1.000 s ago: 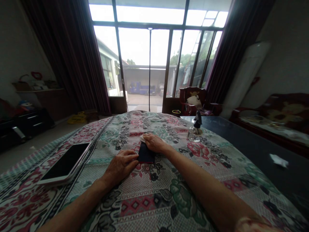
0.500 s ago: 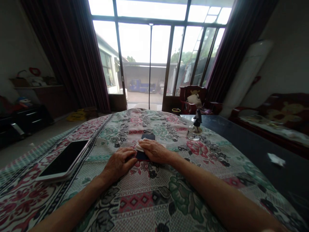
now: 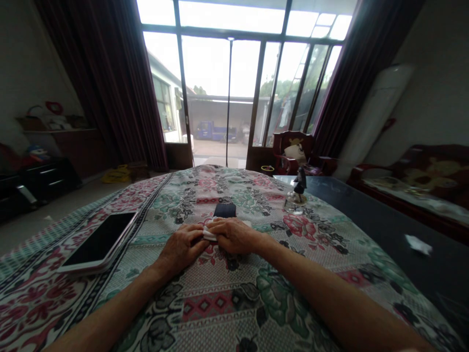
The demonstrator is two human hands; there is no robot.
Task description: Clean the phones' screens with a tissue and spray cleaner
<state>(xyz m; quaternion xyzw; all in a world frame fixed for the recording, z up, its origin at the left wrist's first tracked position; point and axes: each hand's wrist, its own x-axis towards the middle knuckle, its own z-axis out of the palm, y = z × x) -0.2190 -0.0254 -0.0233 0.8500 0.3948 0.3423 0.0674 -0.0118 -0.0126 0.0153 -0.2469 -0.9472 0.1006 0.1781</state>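
A small dark rectangular object (image 3: 224, 210), like a phone or card case, lies flat on the floral cloth (image 3: 234, 293). My right hand (image 3: 234, 235) rests over its near end, pressing a white tissue or cloth (image 3: 209, 233) under the fingers. My left hand (image 3: 183, 248) lies beside it on the left, its fingers touching the object's near left edge and the white cloth. Most of the object's near part is hidden under my hands.
A large phone or tablet with a dark screen (image 3: 99, 241) lies on the cloth to the left. A small dark figurine on a clear base (image 3: 298, 193) stands at the right. A dark table (image 3: 395, 234) with a white scrap (image 3: 417, 244) lies further right.
My right hand has drawn the white cloth from the object's far end toward me, uncovering the far end. My left hand stayed at the near left edge.
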